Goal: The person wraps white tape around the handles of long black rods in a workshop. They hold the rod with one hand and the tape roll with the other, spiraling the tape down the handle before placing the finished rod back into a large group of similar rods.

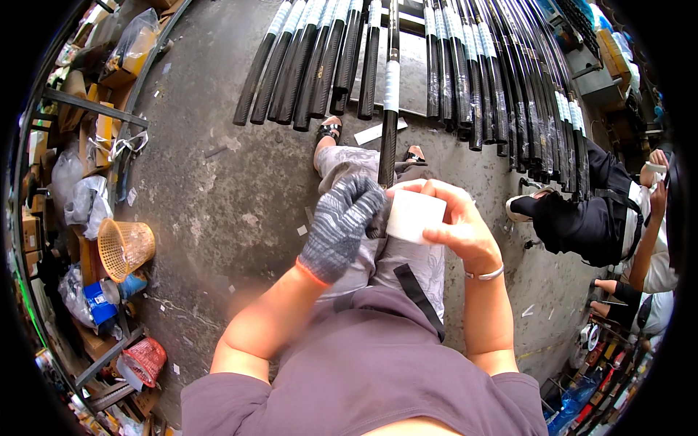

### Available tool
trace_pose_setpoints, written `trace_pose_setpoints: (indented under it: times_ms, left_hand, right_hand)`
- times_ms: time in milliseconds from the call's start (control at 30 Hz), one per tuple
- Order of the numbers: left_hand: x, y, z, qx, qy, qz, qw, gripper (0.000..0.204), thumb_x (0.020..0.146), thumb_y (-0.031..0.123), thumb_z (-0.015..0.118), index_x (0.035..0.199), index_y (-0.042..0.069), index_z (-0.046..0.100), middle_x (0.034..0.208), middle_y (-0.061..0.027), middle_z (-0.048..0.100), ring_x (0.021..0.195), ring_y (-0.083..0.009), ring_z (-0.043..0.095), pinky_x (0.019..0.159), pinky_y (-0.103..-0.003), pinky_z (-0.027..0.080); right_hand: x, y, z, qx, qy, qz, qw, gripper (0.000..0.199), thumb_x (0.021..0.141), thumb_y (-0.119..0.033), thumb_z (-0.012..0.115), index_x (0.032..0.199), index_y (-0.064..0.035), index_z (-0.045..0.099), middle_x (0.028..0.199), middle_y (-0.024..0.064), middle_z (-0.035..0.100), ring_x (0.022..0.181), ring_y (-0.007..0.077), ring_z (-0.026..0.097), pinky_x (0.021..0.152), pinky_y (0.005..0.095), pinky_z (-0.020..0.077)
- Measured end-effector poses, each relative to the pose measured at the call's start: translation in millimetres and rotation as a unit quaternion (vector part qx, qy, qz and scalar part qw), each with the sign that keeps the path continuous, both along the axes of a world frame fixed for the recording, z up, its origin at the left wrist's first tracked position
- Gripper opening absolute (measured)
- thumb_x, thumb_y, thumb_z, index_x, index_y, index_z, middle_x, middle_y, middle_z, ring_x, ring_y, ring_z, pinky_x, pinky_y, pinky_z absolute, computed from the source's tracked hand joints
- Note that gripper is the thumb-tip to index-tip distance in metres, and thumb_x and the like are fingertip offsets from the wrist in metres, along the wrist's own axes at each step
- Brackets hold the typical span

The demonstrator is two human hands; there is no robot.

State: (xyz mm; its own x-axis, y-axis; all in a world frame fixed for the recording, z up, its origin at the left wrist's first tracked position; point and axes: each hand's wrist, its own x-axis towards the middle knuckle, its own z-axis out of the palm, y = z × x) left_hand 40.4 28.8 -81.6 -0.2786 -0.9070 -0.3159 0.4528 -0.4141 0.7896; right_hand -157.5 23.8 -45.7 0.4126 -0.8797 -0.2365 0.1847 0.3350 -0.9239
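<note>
A long black pole point(389, 142) with a pale band runs from the far side toward my lap, its near end between my hands. My left hand point(342, 225), in a grey striped glove with an orange cuff, is closed at that end, fingers curled against the pole. The glove hides part of the grip. Just to its right, my bare right hand point(465, 225) grips a wide white roll point(416, 216), apparently tape, with the thumb on its near face and fingers behind. The roll sits right beside the pole's end.
Rows of similar black poles point(291, 80) lie on a rack point(414, 109) ahead. Shelving with boxes and bags lines the left, near a yellow basket point(126, 249) and a red basket point(142, 362). Another person point(603, 211) sits at the right. Scraps litter the concrete floor point(218, 189).
</note>
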Motion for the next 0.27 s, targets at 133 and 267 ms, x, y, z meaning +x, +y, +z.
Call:
trace_pose_setpoints:
  times_ms: [133, 267]
  left_hand:
    - [-0.8, -23.5, -9.1, -0.028, -0.115, 0.062, 0.991, 0.011, 0.095, 0.014, 0.060, 0.088, 0.007, 0.058, 0.066, 0.0032, 0.052, 0.056, -0.0046, 0.047, 0.051, -0.021, 0.040]
    - [0.5, -32.5, -19.1, -0.054, -0.182, 0.032, 0.981, 0.009, 0.095, 0.014, 0.062, 0.090, 0.006, 0.059, 0.066, 0.0036, 0.053, 0.056, -0.0048, 0.047, 0.053, -0.021, 0.040]
  right_hand:
    - [-21.2, -14.2, -14.4, 0.027, 0.000, -0.016, 1.000, 0.039, 0.074, -0.024, 0.079, 0.100, -0.0022, 0.059, 0.100, 0.0035, 0.063, 0.092, 0.0103, 0.059, 0.082, 0.0257, 0.0468]
    - [-24.1, -19.7, -26.4, 0.024, -0.033, -0.044, 0.998, 0.046, 0.077, -0.029, 0.079, 0.106, -0.0020, 0.056, 0.098, 0.0036, 0.062, 0.093, 0.0112, 0.060, 0.084, 0.0269, 0.0489]
